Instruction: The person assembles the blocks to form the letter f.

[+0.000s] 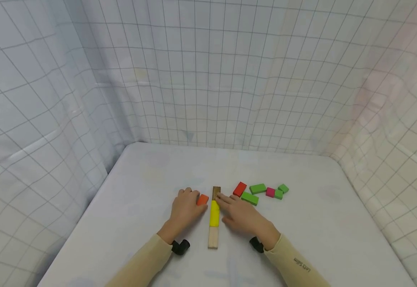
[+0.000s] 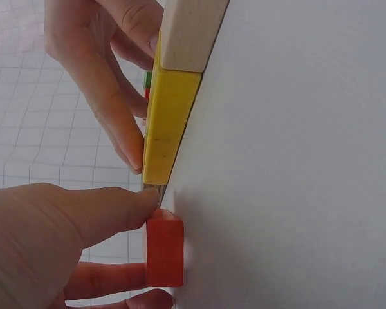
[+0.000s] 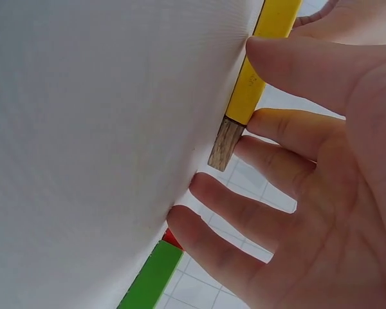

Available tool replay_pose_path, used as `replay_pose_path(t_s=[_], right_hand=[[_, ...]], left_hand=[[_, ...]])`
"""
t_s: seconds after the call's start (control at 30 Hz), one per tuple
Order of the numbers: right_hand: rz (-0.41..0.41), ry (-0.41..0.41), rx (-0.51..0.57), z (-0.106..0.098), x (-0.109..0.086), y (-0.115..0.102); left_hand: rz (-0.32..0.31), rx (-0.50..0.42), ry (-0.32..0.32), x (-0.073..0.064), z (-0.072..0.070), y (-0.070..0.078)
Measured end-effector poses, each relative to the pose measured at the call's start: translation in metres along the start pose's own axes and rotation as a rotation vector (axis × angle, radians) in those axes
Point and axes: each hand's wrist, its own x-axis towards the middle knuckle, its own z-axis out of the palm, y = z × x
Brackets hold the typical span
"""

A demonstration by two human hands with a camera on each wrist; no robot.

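Observation:
My left hand (image 1: 188,207) holds a small orange block (image 1: 202,199) between thumb and fingers, low over the table; the left wrist view shows the thumb (image 2: 125,209) at one end of that block (image 2: 165,252). Just to its right lies a straight row of end-to-end blocks: dark brown (image 1: 216,192) at the far end, yellow (image 1: 214,213) in the middle, pale wood (image 1: 213,237) nearest me. My right hand (image 1: 242,215) lies along the row's right side with fingers extended. Its fingertips touch the row near the joint of the brown block (image 3: 226,143) and yellow block (image 3: 251,84).
Right of the row lie a red block (image 1: 239,189), two long green blocks (image 1: 249,198), a small magenta block (image 1: 270,192) and two small green blocks (image 1: 283,188). White grid-patterned curtains (image 1: 208,79) surround the white table (image 1: 301,239).

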Motion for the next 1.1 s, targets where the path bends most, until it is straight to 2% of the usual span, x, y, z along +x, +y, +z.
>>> replay_pose_path(t_s=[0.13, 0.3, 0.6, 0.9, 1.1], right_hand=[[-0.008, -0.004, 0.002, 0.0, 0.0, 0.0], [-0.018, -0.011, -0.005, 0.002, 0.0, 0.0], [-0.021, -0.017, -0.028, -0.001, 0.0, 0.0], [-0.021, -0.011, -0.01, -0.005, -0.002, -0.002], [-0.012, -0.018, -0.006, -0.004, -0.001, -0.003]], left_hand=[[-0.023, -0.009, 0.022, 0.0, 0.0, -0.003], [-0.013, -0.041, 0.025, 0.001, -0.004, -0.01], [0.036, -0.071, 0.069, 0.013, -0.014, -0.021], [0.112, -0.047, 0.066, 0.028, -0.017, -0.025], [0.164, -0.042, 0.023, 0.035, -0.017, -0.021]])
